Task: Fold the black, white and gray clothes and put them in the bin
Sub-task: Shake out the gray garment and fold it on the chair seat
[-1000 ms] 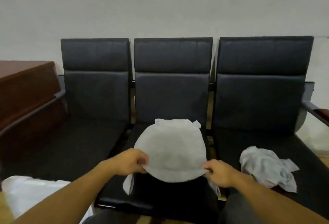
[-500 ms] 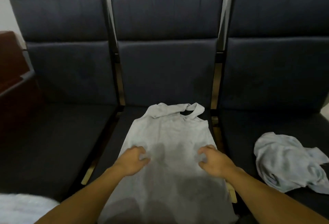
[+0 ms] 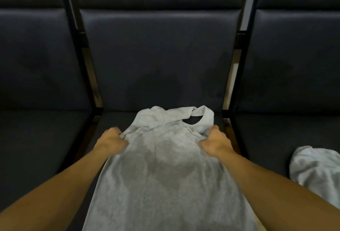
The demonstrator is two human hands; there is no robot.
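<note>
A light gray sleeveless top (image 3: 161, 172) lies spread lengthwise on the middle seat, its straps bunched at the far end near the backrest. My left hand (image 3: 112, 138) grips the cloth at its left edge near the armhole, fingers curled. On the opposite edge my right hand (image 3: 214, 141) grips the fabric just below the right strap. A second pale garment (image 3: 316, 168) lies crumpled on the right seat. No bin is in view.
Three dark padded seats stand side by side, with the middle backrest (image 3: 158, 56) straight ahead. Black metal frame bars (image 3: 88, 76) separate the seats. The left seat (image 3: 40, 138) carries nothing that I can see.
Both hands slid forward from the garment's middle to its upper edges and now grip it. Before that the top was laid flat on the seat. The camera has moved closer and lower.
</note>
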